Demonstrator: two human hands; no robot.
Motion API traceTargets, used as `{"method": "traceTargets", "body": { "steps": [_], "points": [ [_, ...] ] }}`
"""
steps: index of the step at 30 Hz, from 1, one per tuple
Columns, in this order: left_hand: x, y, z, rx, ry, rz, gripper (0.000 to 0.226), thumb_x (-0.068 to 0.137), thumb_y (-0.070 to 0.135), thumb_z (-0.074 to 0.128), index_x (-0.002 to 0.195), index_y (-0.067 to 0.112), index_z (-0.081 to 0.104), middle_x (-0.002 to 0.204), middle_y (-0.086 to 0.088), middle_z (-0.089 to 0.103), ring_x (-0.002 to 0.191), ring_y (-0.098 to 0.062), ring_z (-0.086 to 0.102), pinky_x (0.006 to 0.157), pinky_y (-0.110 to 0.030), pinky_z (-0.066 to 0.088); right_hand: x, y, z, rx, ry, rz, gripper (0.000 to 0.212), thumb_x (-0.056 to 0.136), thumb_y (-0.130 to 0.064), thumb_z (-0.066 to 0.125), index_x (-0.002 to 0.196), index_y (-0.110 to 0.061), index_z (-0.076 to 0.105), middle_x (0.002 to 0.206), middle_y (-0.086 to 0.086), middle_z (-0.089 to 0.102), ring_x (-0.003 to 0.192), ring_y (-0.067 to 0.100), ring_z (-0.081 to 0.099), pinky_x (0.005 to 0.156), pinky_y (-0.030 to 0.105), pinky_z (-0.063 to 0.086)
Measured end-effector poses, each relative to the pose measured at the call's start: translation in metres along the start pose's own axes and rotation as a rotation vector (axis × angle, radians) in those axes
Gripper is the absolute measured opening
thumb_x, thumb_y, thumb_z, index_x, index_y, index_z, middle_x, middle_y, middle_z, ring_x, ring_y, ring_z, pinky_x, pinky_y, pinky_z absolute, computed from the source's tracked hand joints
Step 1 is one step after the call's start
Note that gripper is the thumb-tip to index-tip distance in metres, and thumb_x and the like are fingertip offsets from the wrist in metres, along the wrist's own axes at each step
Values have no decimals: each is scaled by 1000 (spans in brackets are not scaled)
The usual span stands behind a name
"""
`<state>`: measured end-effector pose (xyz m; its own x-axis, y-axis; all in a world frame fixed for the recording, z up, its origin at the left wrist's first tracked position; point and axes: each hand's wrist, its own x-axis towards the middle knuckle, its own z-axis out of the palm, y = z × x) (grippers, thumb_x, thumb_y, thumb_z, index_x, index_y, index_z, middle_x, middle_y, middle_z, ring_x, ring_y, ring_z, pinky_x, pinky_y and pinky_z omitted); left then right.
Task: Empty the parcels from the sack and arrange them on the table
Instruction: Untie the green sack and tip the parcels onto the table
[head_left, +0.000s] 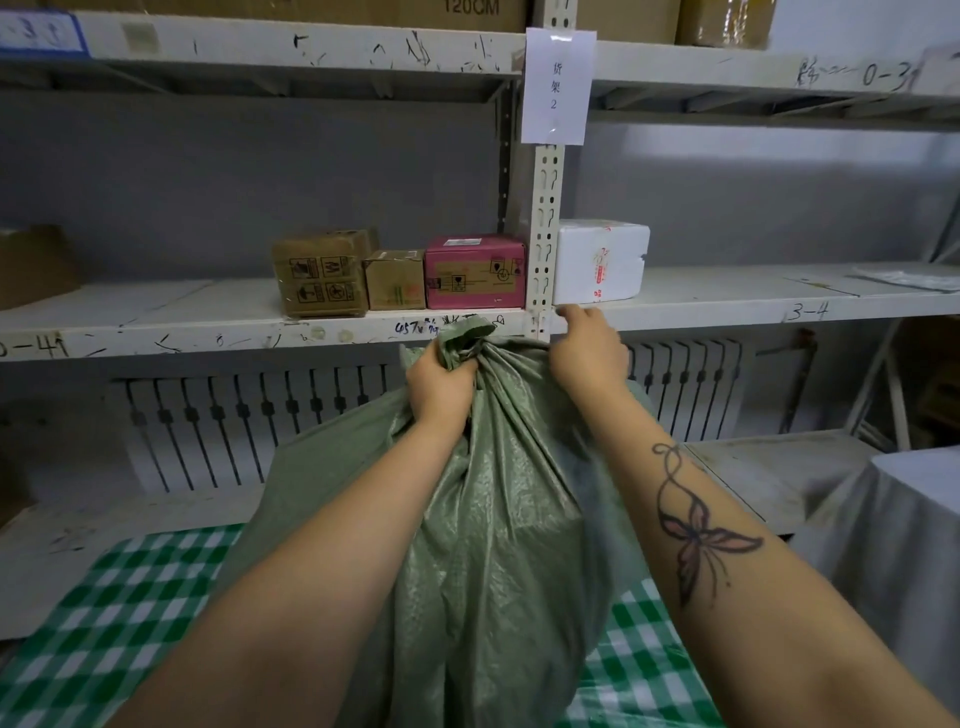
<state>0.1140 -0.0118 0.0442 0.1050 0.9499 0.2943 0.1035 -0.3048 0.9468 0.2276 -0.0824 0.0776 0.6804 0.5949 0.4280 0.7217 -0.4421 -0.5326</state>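
A full green woven sack (498, 519) stands upright on the table with the green-and-white checked cloth (119, 613). Its mouth is bunched into a twisted neck at the top. My left hand (441, 382) is shut around that neck. My right hand (589, 348) grips the sack's top edge just to the right, fingers curled toward the shelf rim. The parcels inside the sack are hidden by the fabric.
A white metal shelf (260, 327) runs right behind the sack, carrying two brown cartons (322, 273), a pink box (475, 273) and a white foam box (602, 260). A radiator (249, 415) sits below the shelf. A grey-draped surface (893, 530) is at the right.
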Motion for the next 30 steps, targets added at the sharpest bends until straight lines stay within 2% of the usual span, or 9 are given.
{"method": "traceTargets", "body": {
  "steps": [3, 5, 7, 9, 14, 20, 24, 27, 30],
  "points": [
    [4, 2, 0, -22, 23, -19, 29, 84, 10, 65, 112, 10, 65, 109, -8, 68, 102, -25, 62, 79, -24, 42, 14, 17, 1, -157, -261, 242, 43, 95, -14, 38, 138, -17, 43, 143, 11, 41, 129, 36, 39, 107, 48, 35],
    [4, 5, 0, -28, 48, -20, 27, 83, 10, 65, 110, 9, 66, 107, -8, 68, 101, -25, 62, 80, -25, 43, 19, 22, 3, -197, -370, 236, 42, 94, -13, 39, 135, -11, 47, 140, 14, 46, 125, 36, 46, 103, 47, 41],
    [3, 8, 1, -33, 70, -9, 26, 83, 10, 65, 109, 9, 66, 106, -9, 68, 100, -24, 62, 80, -25, 43, 21, 24, 0, -186, -337, 233, 38, 94, -7, 39, 130, -6, 52, 135, 17, 51, 120, 36, 51, 96, 44, 45],
    [1, 14, 2, -44, 84, 12, 26, 83, 9, 65, 109, 8, 66, 107, -9, 68, 100, -22, 61, 79, -24, 42, 21, 25, -5, -94, -234, 266, 34, 94, -2, 39, 124, -3, 54, 130, 19, 54, 116, 37, 54, 91, 42, 46],
    [5, 44, 1, -139, 146, 56, 26, 85, 11, 64, 111, 9, 64, 111, -8, 67, 104, -23, 60, 80, -24, 41, 26, 2, -35, 178, -10, 302, 31, 95, -1, 40, 125, 1, 48, 131, 20, 52, 120, 36, 51, 93, 39, 44],
    [18, 83, -13, -317, 225, 68, 30, 86, 14, 64, 115, 8, 61, 115, -7, 66, 107, -22, 60, 83, -24, 42, 41, -60, -92, 317, 194, 133, 28, 96, -4, 40, 122, 0, 48, 131, 19, 53, 122, 36, 49, 96, 41, 42],
    [19, 92, -24, -423, 253, 65, 28, 86, 14, 64, 112, 6, 61, 113, -7, 65, 106, -20, 60, 95, -30, 45, 39, -98, -110, 306, 289, -46, 29, 96, -3, 31, 120, -3, 49, 126, 18, 56, 114, 37, 53, 94, 45, 41],
    [19, 85, -34, -426, 266, 84, 25, 88, 14, 62, 111, 5, 60, 103, -1, 62, 96, -14, 56, 87, -25, 43, 27, -120, -109, 259, 299, -205, 32, 91, 4, 30, 117, -2, 48, 119, 20, 58, 108, 36, 54, 93, 45, 40],
    [18, 68, -45, -381, 262, 98, 26, 88, 16, 61, 111, 4, 60, 100, -2, 60, 95, -15, 55, 82, -23, 41, 10, -135, -93, 186, 258, -338, 34, 89, 6, 32, 118, -2, 45, 116, 20, 60, 107, 38, 55, 93, 46, 39]
  ]
}}
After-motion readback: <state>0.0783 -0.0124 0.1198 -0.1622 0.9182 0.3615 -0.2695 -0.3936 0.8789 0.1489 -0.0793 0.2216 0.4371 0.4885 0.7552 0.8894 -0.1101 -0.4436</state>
